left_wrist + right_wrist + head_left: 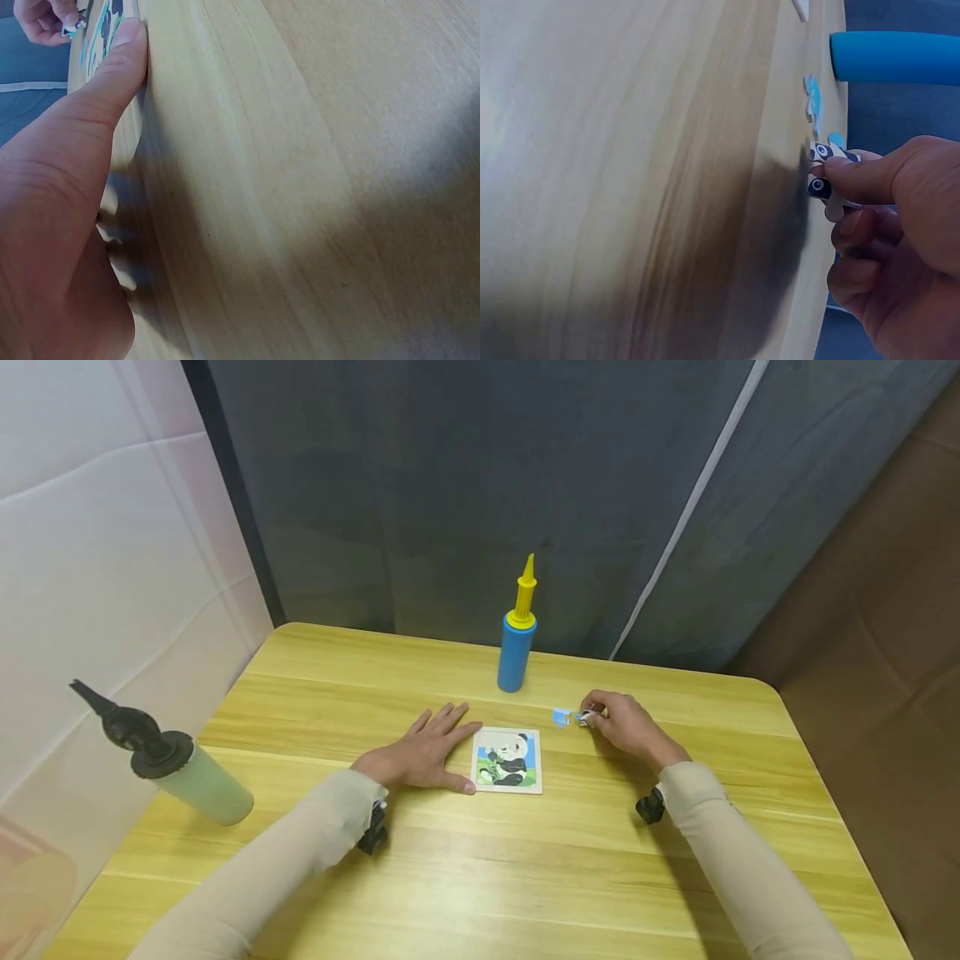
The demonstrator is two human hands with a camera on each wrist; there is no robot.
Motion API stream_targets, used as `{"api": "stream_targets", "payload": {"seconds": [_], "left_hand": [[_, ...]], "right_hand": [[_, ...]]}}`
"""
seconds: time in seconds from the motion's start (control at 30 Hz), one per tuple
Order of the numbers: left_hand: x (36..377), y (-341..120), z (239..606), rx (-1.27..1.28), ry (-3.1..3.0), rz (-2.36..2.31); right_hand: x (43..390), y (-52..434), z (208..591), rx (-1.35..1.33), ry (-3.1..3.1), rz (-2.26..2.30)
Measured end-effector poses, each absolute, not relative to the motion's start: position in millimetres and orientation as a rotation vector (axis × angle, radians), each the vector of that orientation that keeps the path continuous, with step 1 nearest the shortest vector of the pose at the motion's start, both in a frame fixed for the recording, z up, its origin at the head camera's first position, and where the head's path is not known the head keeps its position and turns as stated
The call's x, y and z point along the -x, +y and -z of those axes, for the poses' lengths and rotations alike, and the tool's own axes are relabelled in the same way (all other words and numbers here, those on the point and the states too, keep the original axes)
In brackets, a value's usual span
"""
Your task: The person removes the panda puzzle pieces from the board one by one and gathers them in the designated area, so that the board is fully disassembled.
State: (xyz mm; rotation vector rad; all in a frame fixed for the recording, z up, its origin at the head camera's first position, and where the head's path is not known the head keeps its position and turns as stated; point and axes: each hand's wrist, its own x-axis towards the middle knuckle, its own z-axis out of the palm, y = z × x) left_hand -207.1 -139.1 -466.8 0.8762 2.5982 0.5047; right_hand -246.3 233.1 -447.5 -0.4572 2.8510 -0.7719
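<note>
A square panda jigsaw board (pixel 507 790) with a pale rim lies flat on the table; a light patch shows on the panda's face. Spread out at its left side, my left hand (pixel 426 756) touches the rim with its thumb and a finger. Off to the board's upper right, my right hand (pixel 626 725) pinches a jigsaw piece (pixel 823 186) between thumb and fingers. That piece bears the panda's two eyes and has a blue corner, and it is partly hidden by the thumb. Just left of it lies a light blue jigsaw piece (pixel 561 717).
Behind the board stands a blue hand pump (pixel 514 656) with a yellow nozzle. A pale green bottle-shaped pump (pixel 206 789) with a black top stands at the table's left. A dark curtain (pixel 450 502) hangs beyond the wooden table (pixel 480 877).
</note>
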Motion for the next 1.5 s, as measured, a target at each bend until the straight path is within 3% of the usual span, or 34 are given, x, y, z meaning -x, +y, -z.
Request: {"api": "stream_targets", "payload": {"seconds": [0.87, 1.5], "left_hand": [[208, -136, 460, -0.887, 2.588, -0.513], [207, -138, 464, -0.875, 2.583, -0.509]], "right_hand": [[252, 236, 447, 0.439, 2.911, 0.705], [225, 186, 433, 0.641, 2.862, 0.798]]}}
